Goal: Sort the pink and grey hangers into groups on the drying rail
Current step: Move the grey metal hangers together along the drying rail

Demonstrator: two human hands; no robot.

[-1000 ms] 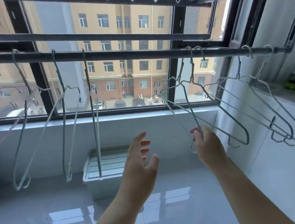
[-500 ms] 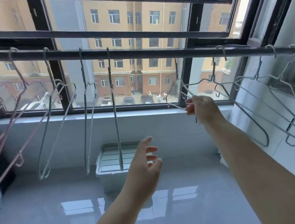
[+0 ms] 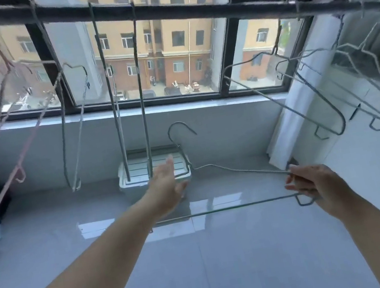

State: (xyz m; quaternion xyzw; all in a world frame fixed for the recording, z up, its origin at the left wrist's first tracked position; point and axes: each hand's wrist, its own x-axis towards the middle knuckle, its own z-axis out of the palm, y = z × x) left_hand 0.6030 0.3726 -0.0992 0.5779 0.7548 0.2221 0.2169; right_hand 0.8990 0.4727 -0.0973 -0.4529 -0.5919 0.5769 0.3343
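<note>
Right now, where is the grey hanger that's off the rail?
Head view, lower centre-right: the grey hanger is held below the drying rail, right hand gripping its right end, hook up beside the left hand, before the white bin.

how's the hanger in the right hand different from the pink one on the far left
The held hanger is grey, unlike the pink hanger. The held hanger is off the rail, its end gripped by the right hand; the pink hanger hangs on the rail. The held hanger lies sideways; the pink hanger dangles downward. Both are thin wire-style hangers.
</note>
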